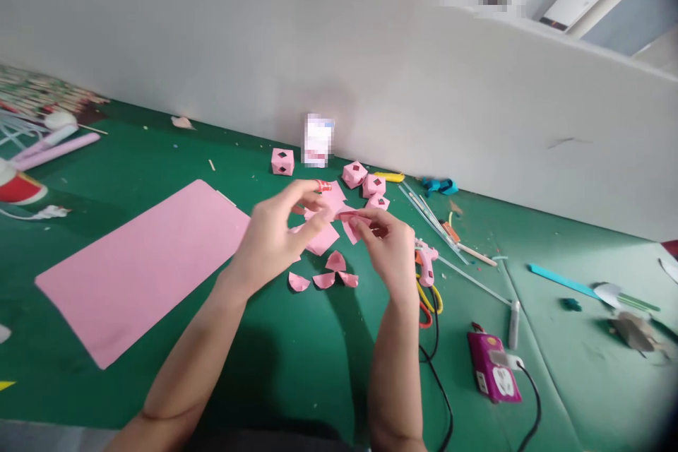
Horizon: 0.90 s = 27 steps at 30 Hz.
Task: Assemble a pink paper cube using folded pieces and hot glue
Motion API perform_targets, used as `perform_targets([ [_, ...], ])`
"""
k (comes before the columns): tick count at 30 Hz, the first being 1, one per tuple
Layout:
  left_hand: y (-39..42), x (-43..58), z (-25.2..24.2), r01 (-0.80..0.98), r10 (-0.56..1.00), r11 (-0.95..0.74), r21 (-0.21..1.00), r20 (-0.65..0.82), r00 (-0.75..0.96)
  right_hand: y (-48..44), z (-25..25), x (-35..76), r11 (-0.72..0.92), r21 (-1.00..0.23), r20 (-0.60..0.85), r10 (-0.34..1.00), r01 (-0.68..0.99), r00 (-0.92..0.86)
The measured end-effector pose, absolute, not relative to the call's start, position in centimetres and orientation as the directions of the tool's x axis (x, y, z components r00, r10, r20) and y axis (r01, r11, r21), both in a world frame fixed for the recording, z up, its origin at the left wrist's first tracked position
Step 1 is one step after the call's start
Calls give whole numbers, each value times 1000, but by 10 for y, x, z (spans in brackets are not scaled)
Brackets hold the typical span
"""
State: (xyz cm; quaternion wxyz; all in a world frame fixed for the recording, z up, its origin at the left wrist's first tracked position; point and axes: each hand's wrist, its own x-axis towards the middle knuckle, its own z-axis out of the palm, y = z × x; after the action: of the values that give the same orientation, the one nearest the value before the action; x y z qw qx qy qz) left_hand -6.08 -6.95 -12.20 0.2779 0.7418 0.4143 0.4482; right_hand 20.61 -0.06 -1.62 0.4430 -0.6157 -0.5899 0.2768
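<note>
Both hands are up over the middle of the green desk (296,367), meeting on a small pink paper piece (347,220). The left hand (275,236) has its thumb and forefinger curled in, pinching the paper's left part; a red band (323,186) sits on the tip of a raised finger. The right hand (389,244) closes its fingertips on the paper's right edge, so the piece hangs between the two grips, lifted clear of the desk surface. How tightly either grip presses, I cannot tell.

Right beneath the hands lie four small curved pink petals (324,275) in a loose cluster, and another flat pink scrap (323,239) just behind them. Toward the far edge, against the white partition (424,85), sit folded pink cubes: one alone (282,161) to the left, three more (368,185) bunched just beyond the fingertips.

On the left side of the desk a large pink sheet (143,268) lies flat, well apart from the grip. Just right of the right hand rests a pink glue gun (425,261), with scissors (430,300) touching it, yellow and red handles showing. Nearer the front edge on the right there is a magenta power strip (491,366) with a white plug in it and a black cord (439,395) trailing off toward the front edge. Thin sticks (424,208) lie fanned out beyond the glue gun.
</note>
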Motion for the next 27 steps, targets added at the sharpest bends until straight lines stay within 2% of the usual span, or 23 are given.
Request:
perform_targets([
  [2,12,-11,-60,327,918,-326,887,215,334,1,-17,204,75,-874,182,966,479,181],
  [5,51,20,-16,232,918,-179,956,77,388,4,-19,202,66,-868,173,969,493,174],
  [10,31,14,-26,173,939,-139,975,75,336,9,-25,198,87,-898,171,972,431,159],
  [15,31,15,-20,204,955,-104,973,40,294,16,-33,195,48,-965,118,958,259,262],
  [18,29,17,-12,229,960,-97,969,31,279,16,-33,193,88,-990,114,958,110,265],
  [22,18,18,-5,248,959,-83,965,9,284,10,-27,192,240,-970,242,948,35,205],
  [27,4,18,4,170,899,0,985,-74,431,2,-22,193,457,-872,483,863,176,151],
])
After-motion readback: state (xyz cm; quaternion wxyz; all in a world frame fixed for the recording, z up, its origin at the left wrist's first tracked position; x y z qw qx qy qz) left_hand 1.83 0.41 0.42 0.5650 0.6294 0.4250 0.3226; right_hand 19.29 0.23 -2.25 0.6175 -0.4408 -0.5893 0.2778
